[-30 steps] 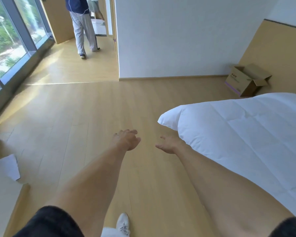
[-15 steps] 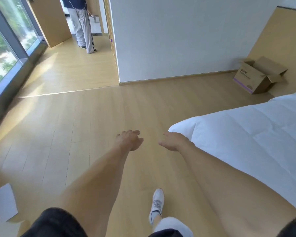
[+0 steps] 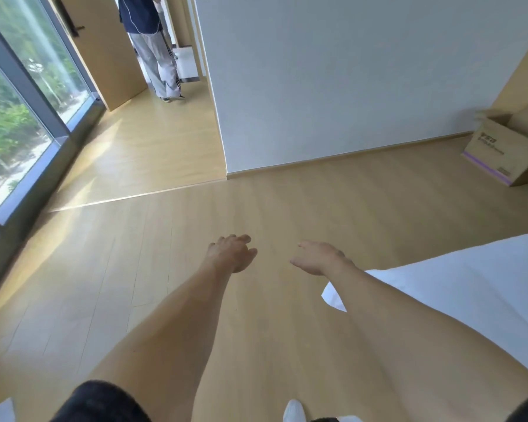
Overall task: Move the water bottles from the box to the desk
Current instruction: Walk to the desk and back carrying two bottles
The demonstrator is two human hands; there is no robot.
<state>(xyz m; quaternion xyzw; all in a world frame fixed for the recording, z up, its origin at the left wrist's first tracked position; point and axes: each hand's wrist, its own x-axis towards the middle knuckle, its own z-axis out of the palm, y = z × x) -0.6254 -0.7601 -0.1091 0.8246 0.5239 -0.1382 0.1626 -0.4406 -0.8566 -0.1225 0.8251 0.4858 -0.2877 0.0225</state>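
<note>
Boxes: one open brown cardboard box with a purple stripe along its base, on the floor at the far right, flaps up, standing near the white wall's skirting.
Bottles: cannot count; the box's inside is hidden from this angle.
Hands: two, both mine, both bare. My left hand is held out over the floor, fingers loosely curled, grasping nothing. My right hand is out beside it, palm down, fingers relaxed and spread, also empty.
Gap between hands: a strip of bare floor; they do not touch.
Floor: pale wood-plank floor, running under both forearms and on to the box.
Bed: one bed with a white quilt, at my right; its near corner pokes out from under my right forearm.
Wall: one white partition wall, straight ahead, its end dividing this room from a passage at left.
Other person: one, standing in the passage, dark top and grey striped trousers, next to a tan wooden door.
Window: floor-to-ceiling glass with grey frame, along the left, greenery outside.
My foot: one white shoe, bottom edge.
Box relative to hands: well apart, ahead and to the right of my right hand, open floor between, bed edge alongside.
</note>
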